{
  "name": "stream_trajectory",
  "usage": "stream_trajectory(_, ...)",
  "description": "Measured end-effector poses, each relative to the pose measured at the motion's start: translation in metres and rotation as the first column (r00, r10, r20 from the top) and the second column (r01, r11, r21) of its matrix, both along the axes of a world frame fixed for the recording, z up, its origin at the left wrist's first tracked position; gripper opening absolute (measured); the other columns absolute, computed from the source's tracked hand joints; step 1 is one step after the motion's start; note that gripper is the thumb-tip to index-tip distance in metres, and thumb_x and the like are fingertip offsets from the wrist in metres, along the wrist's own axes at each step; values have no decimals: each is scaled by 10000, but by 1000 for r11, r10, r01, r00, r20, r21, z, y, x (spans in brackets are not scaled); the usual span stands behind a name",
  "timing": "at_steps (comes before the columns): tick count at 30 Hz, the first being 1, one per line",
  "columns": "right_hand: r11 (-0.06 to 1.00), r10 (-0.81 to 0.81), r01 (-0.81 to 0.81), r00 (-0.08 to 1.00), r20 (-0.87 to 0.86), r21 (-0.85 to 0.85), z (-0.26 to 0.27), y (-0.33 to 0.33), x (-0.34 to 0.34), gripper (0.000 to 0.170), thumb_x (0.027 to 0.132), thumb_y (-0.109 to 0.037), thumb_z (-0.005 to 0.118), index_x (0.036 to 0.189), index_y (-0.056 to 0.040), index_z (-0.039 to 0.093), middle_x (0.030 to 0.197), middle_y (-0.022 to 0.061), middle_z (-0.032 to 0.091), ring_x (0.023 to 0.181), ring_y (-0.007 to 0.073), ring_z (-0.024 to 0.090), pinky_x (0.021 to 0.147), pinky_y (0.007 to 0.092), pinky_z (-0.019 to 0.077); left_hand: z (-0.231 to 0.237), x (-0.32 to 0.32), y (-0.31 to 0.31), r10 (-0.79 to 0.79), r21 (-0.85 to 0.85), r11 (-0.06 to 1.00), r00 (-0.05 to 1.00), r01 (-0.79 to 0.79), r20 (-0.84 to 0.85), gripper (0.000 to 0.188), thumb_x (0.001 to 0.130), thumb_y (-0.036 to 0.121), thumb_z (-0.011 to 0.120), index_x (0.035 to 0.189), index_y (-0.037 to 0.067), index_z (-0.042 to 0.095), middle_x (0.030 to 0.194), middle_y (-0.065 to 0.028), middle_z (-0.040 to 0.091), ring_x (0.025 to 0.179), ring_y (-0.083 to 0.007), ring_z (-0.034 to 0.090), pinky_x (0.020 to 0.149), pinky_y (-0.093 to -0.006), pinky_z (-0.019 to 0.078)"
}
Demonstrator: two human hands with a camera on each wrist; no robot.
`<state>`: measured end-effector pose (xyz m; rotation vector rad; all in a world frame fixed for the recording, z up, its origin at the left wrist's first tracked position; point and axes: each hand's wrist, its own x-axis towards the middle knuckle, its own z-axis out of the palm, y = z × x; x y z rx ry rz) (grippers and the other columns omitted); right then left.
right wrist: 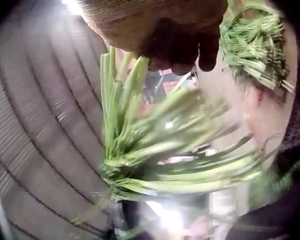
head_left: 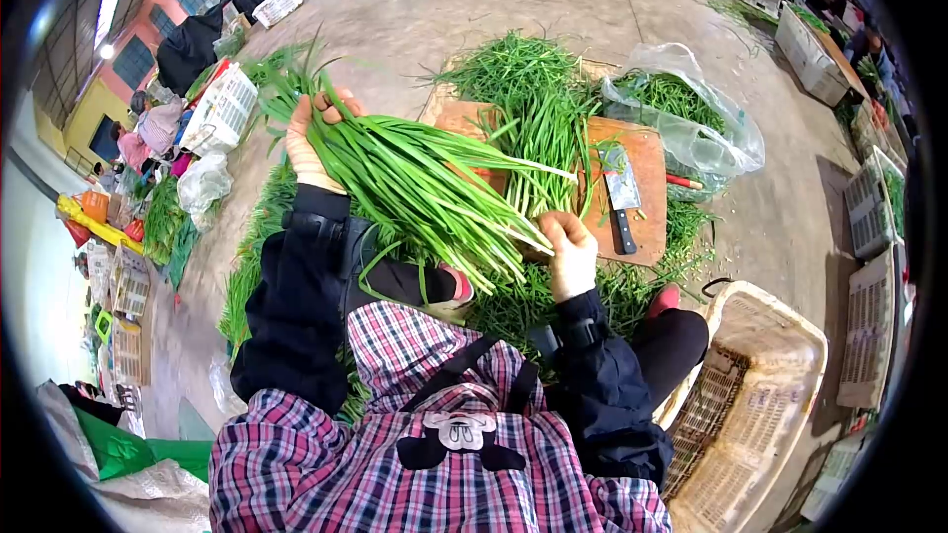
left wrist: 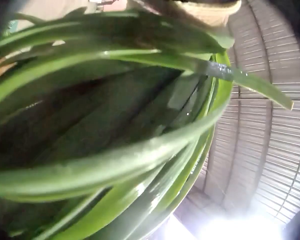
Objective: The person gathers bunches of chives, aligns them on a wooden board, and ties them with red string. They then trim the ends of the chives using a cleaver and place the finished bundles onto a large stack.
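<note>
A long bunch of green garlic chives (head_left: 425,168) lies across the front of the body, leafy ends up at the left and pale stem ends down at the right. My left hand (head_left: 314,143) grips it near the leafy end. At the pale end, my right hand (head_left: 570,255) pinches a few stems between thumb and fingers. Broad green leaves (left wrist: 105,170) fill the left wrist view and hide the left hand there. In the right wrist view, pale stems (right wrist: 125,100) fan out below the gloved-looking right hand (right wrist: 155,25).
A knife (head_left: 620,183) lies on a wooden board (head_left: 647,227) beyond the right hand. More chives (head_left: 523,69) are heaped on the boards, beside a clear plastic bag (head_left: 741,143) of greens. A plastic basket (head_left: 805,345) stands at the right; loose greens (head_left: 262,247) cover the floor at the left.
</note>
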<state>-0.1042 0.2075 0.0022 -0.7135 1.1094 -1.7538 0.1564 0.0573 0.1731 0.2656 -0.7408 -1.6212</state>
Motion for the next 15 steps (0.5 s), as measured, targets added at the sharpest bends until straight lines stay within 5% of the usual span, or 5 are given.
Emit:
stream_trajectory(4,916,294,-195,921,-255,350,-60,19,-45,272,838,-167,664,1034,15,615,853,26,617,736,91,532,673,224,445,5,6,-4,-10,-92,996,1000,12,20,335,855,309,562,881,-20,617,794,-144,637,805,-300,606,737,-415,509)
stream_trajectory(8,955,266,-271,962,-56,-122,-11,15,-49,606,837,-286,672,1322,-8,437,1242,143,523,1127,204,496,964,338,391,21,-12,9,-31,20,999,999,30,40,225,829,243,604,734,40,602,708,-102,635,774,-284,627,818,-443,506)
stream_trajectory(11,925,378,-362,905,192,-115,13,-11,-31,406,860,-243,641,1173,1,557,1004,72,643,850,132,613,747,270,500,28,-42,10,-22,112,993,998,28,-53,198,821,207,605,699,60,553,678,-88,600,635,-226,583,884,-439,483)
stream_trajectory(12,942,336,-325,916,221,-83,12,-16,-25,278,875,-200,619,1070,-3,606,855,31,661,710,107,613,649,239,507,26,-42,2,-19,68,997,999,22,-42,234,860,233,565,793,11,595,668,-84,594,883,-304,595,840,-449,490)
stream_trajectory(15,934,344,-352,933,107,64,12,-4,-23,247,870,-194,628,1027,-4,621,817,20,648,636,95,578,599,232,479,35,-46,-4,62,73,995,991,-70,116,293,889,239,480,757,-12,551,753,-147,601,900,-300,573,881,-450,466)
